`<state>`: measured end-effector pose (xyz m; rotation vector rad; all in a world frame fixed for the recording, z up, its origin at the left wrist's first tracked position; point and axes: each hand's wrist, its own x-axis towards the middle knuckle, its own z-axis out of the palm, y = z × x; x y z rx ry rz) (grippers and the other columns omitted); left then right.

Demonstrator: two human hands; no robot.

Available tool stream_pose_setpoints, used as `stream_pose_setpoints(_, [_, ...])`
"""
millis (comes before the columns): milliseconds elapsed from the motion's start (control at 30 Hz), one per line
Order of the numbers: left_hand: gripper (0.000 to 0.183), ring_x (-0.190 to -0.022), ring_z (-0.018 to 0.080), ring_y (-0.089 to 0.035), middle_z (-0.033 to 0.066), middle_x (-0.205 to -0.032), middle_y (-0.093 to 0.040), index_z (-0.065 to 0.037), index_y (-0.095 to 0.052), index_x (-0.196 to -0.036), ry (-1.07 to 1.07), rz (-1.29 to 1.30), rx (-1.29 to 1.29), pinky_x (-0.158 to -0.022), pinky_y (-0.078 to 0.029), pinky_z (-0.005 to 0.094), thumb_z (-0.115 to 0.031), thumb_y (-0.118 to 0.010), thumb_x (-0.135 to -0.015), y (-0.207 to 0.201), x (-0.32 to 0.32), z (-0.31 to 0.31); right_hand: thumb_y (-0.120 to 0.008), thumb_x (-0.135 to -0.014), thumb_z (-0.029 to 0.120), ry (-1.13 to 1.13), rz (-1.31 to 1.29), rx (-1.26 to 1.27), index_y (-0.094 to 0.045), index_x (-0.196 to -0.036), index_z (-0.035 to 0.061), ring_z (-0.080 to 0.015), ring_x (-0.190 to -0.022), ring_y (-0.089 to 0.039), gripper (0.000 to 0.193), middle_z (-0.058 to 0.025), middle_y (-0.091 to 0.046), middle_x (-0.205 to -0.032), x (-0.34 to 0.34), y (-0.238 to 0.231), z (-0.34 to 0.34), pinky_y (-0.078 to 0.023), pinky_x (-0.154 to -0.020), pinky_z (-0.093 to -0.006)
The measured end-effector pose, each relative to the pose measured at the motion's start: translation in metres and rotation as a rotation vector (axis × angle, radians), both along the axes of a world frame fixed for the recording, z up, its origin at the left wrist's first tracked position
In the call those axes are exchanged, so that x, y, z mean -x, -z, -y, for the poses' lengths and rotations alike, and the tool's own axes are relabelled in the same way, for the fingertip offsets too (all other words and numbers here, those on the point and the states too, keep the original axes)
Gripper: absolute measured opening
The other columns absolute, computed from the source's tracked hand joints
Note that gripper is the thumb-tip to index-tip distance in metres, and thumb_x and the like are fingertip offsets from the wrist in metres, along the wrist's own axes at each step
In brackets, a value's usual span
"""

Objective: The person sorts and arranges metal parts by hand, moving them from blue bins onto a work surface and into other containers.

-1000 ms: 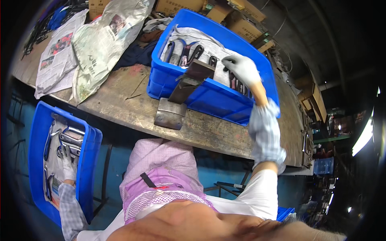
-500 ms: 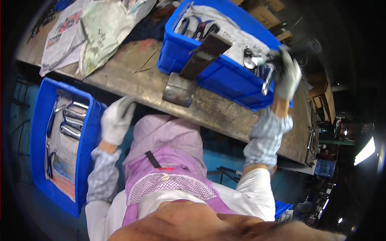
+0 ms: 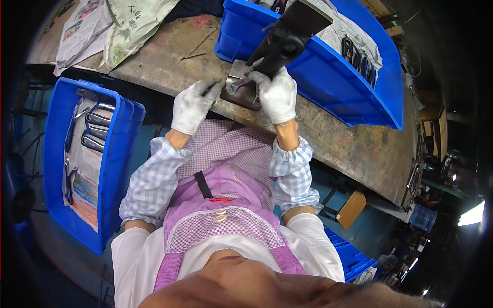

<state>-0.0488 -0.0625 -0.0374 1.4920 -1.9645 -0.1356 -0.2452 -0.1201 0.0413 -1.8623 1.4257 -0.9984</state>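
Note:
My right hand (image 3: pixel 278 96), in a pale work glove, grips a wrench (image 3: pixel 280 55) with a thick black handle and a hole at its end. The handle points up and away, and the metal head lies low on the left, over a curved steel block (image 3: pixel 243 98) at the bench edge. Whether the head touches the block I cannot tell. My left hand (image 3: pixel 193 107), also gloved, is just left of the block, its thumb and fingers apart with nothing between them. A dark steel plate (image 3: pixel 313 19) rises behind the wrench, partly hidden by it.
A blue bin (image 3: pixel 354 102) with paper and black-handled tools stands on the worn bench (image 3: pixel 349 141). Another blue bin (image 3: pixel 110 169) at my left holds several tools on paper. Newspaper (image 3: pixel 82 38) and a crumpled sack (image 3: pixel 136 31) lie at the bench's far left.
My right hand has come from the bin's right side to the steel block with the wrench. My left hand has moved up and right from beside the left bin.

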Motion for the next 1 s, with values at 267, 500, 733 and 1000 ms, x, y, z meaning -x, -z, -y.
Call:
stream_pose_setpoints(267, [0.051,-0.074,0.0281,-0.068,0.0072,-0.08,-0.068,-0.008,-0.063,-0.081,-0.286,-0.227,-0.302,-0.067,-0.054,0.0388,-0.055,-0.084,-0.073,-0.017,0.039,0.02,-0.082,-0.078,0.017,0.065,0.152,-0.059,-0.072,-0.104,0.0085,-0.0274,-0.094,-0.068,0.029,-0.0101,-0.069,-0.108,0.055,0.052,-0.034,-0.056,-0.082,-0.0362])
stream_pose_setpoints(500, [0.056,-0.072,0.0296,-0.068,0.0091,-0.078,-0.066,-0.008,-0.061,-0.078,-0.293,-0.17,-0.345,-0.066,-0.054,0.0405,-0.06,-0.08,-0.074,-0.012,0.043,0.032,-0.089,-0.066,0.028,0.036,0.016,-0.008,-0.074,-0.095,0.0099,-0.0317,-0.091,-0.065,0.037,-0.0067,-0.066,-0.103,0.056,0.06,-0.024,-0.054,-0.084,-0.0436])
stream_pose_setpoints(733, [0.055,-0.083,0.0344,-0.07,0.0163,-0.088,-0.071,-0.007,-0.073,-0.09,-0.334,-0.117,-0.539,-0.074,-0.056,0.0426,-0.061,-0.072,-0.082,-0.036,0.019,0.016,-0.079,-0.083,0.019,0.032,0.122,-0.114,-0.072,-0.116,-0.0003,-0.016,-0.084,-0.069,0.039,-0.01,-0.075,-0.1,0.0,0.027,-0.009,-0.055,-0.076,-0.0288])
stream_pose_setpoints(1000, [0.038,-0.057,0.0095,-0.057,0.0012,-0.071,-0.064,-0.003,-0.072,-0.094,0.003,-0.96,-0.754,-0.05,-0.046,0.0277,-0.041,-0.068,-0.096,-0.054,-0.079,-0.103,-0.059,-0.086,-0.013,-0.654,0.233,0.177,-0.072,-0.104,0.0011,-0.0219,-0.093,-0.07,0.026,-0.0146,-0.073,-0.104,-0.111,0.006,-0.06,-0.056,-0.085,-0.034])
